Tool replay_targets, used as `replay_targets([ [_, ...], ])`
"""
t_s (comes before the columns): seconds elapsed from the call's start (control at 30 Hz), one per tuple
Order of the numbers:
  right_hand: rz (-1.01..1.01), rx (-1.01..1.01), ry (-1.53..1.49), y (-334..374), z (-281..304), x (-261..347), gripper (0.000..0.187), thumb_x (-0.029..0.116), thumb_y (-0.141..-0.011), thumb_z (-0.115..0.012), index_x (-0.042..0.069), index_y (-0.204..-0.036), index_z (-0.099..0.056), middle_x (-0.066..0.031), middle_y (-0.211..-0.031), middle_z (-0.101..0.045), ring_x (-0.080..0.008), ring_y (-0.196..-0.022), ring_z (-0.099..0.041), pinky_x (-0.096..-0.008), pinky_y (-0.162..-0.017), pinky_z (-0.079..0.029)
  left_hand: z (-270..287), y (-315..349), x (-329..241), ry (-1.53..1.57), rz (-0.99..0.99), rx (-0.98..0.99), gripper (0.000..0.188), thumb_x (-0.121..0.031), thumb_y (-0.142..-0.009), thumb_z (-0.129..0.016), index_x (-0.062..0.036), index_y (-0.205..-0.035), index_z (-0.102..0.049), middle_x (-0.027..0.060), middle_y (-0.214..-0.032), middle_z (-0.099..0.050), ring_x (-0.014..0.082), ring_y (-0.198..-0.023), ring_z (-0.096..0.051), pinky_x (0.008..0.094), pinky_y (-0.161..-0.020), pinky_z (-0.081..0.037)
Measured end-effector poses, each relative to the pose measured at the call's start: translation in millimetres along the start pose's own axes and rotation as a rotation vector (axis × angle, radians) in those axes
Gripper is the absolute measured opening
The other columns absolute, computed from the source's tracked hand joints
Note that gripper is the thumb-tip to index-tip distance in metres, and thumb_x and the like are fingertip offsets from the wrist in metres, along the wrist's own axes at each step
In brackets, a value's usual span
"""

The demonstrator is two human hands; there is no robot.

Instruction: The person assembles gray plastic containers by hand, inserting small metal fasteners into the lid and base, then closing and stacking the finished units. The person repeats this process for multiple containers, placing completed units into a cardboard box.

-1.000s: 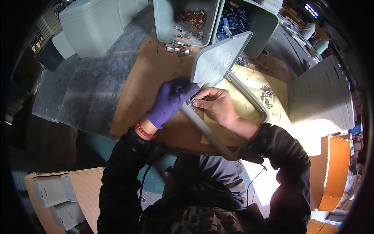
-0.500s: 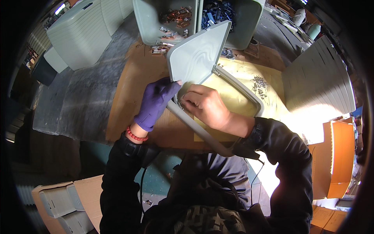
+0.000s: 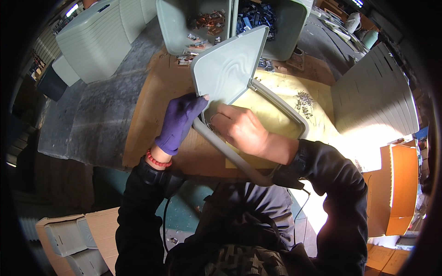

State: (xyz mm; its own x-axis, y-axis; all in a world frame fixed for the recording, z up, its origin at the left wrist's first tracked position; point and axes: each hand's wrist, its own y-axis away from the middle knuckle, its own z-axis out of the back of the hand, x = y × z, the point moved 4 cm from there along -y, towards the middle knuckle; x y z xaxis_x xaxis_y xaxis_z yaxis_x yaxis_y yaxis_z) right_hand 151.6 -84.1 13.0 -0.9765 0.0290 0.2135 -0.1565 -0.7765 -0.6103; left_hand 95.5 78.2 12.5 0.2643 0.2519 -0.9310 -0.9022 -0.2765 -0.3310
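A light grey plastic lid (image 3: 229,64) stands tilted up from a grey rectangular frame (image 3: 235,159), joined along one side of it. My left hand (image 3: 177,122), in a purple glove, is closed round the corner where lid and frame meet, its bare thumb tip pressed on the lid's edge. Inside that same corner, the fingers of my bare right hand (image 3: 241,131) are pinched together. Whatever they hold is hidden behind the fingers. Small metal pins (image 3: 305,104) lie in a loose heap on the yellow sheet (image 3: 276,103), right of the frame.
Two grey bins stand at the back: the left bin (image 3: 170,27) holds copper-coloured parts, the right bin (image 3: 294,32) dark blue ones. Nested grey plastic pieces (image 3: 94,41) stand at far left, stacked grey panels (image 3: 375,96) at right. Cardboard boxes (image 3: 400,188) flank me.
The lid and frame have shifted slightly left, and both hands have gone with them. My right fingers have moved a little at the corner and now cover it more.
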Motion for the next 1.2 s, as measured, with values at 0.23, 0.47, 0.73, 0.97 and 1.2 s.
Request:
replay_targets([
  [0.23,-0.097,0.025,-0.133,-2.8,-14.7,-5.7,0.009,-0.002,-0.079,-0.07,0.0,-0.083,-0.062,-0.0132,-0.085,-0.055,-0.0356,-0.073,-0.062,-0.0437,-0.062,-0.052,1.3,-0.2,-2.4,0.004,0.01,0.009,0.028,-0.022,-0.097,-0.068,0.0035,-0.086,-0.065,-0.002,-0.072,-0.055,0.0063,-0.07,-0.045,0.0272,-0.063,-0.039],
  [0.47,-0.444,0.102,-0.219,-6.3,-13.9,-11.1,0.034,0.01,-0.079,-0.077,-0.002,-0.1,-0.053,-0.0176,-0.079,-0.065,-0.0417,-0.074,-0.067,-0.0458,-0.067,-0.055,4.5,-0.1,1.6,0.057,0.111,-0.025,0.028,-0.022,-0.096,-0.069,0.0034,-0.086,-0.065,-0.0005,-0.07,-0.055,0.0072,-0.069,-0.045,0.028,-0.064,-0.039],
  [0.73,-0.667,0.397,-0.053,-10.9,4.1,-17.5,0.061,0.034,-0.084,-0.076,-0.008,-0.113,-0.043,-0.0274,-0.087,-0.068,-0.0446,-0.088,-0.069,-0.048,-0.081,-0.056,-4.4,6.7,9.4,0.071,0.168,-0.044,0.02,-0.02,-0.1,-0.064,-0.0006,-0.098,-0.068,-0.0048,-0.081,-0.06,0.006,-0.078,-0.048,0.0266,-0.068,-0.04],
  [0.97,-0.596,0.129,0.084,29.6,139.6,-107.6,0.016,0.015,-0.081,-0.076,0.001,-0.089,-0.075,-0.0174,-0.081,-0.071,-0.0289,-0.074,-0.071,-0.037,-0.069,-0.054,-12.1,-1.9,8.5,-0.371,-0.298,0.051,0.019,-0.013,-0.096,-0.069,0.0049,-0.102,-0.07,0.0144,-0.082,-0.071,0.0173,-0.066,-0.064,0.0313,-0.061,-0.046],
  [1.2,-0.371,0.14,0.29,97.8,133.4,-194.2,0.01,0.008,-0.079,-0.07,0.005,-0.088,-0.069,-0.0149,-0.099,-0.068,-0.0367,-0.095,-0.064,-0.0436,-0.084,-0.053,3.3,-4.5,18.2,-0.366,-0.142,0.007,0.018,-0.011,-0.099,-0.065,0.0067,-0.1,-0.069,0.0153,-0.081,-0.071,0.0175,-0.069,-0.066,0.0307,-0.063,-0.047],
])
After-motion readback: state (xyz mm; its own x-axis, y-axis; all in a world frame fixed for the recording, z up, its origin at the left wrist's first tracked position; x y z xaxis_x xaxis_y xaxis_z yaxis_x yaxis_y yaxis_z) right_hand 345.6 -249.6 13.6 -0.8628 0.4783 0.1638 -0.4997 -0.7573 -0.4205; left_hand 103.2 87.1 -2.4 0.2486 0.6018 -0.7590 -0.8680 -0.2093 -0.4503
